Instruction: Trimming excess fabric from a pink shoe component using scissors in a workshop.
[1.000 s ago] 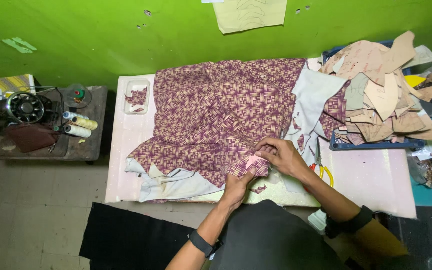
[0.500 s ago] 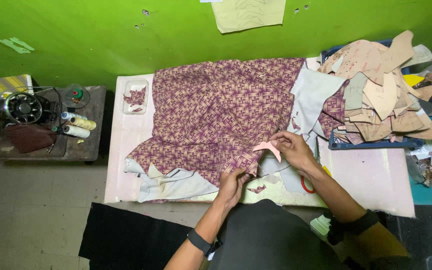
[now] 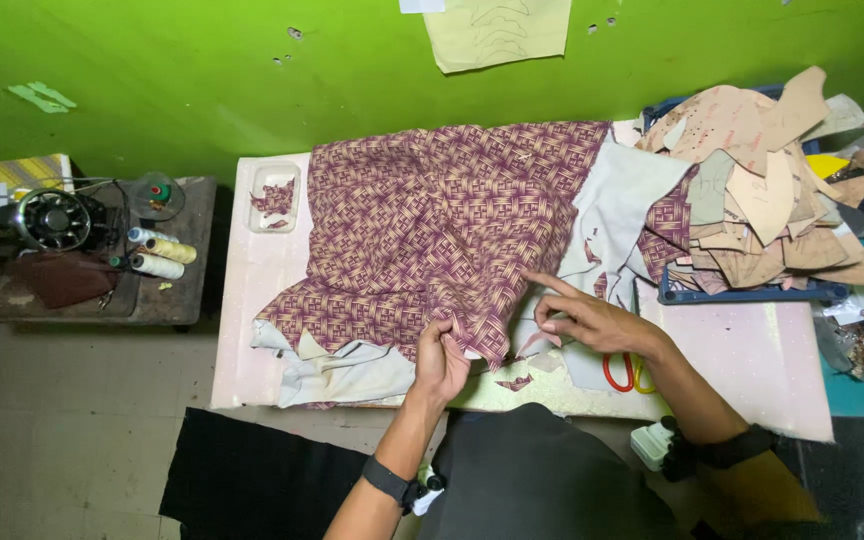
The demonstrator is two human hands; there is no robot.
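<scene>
Pinching the patterned cloth [image 3: 432, 230] at the counter's [image 3: 742, 370] near edge, your left hand [image 3: 440, 362] grips its hem; your right hand [image 3: 592, 320] rests beside it, fingers [image 3: 552, 284] spread.

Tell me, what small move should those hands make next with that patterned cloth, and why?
Probably smooth the lifted corner flat. The left hand pinches the near edge of the maroon patterned fabric, which is raised and folded there, while the right hand rests open beside it on the white lining cloth.

Maroon-and-cream woven-pattern fabric [image 3: 432, 220]; green wall [image 3: 252, 90]; orange-handled scissors [image 3: 624, 372].
</scene>
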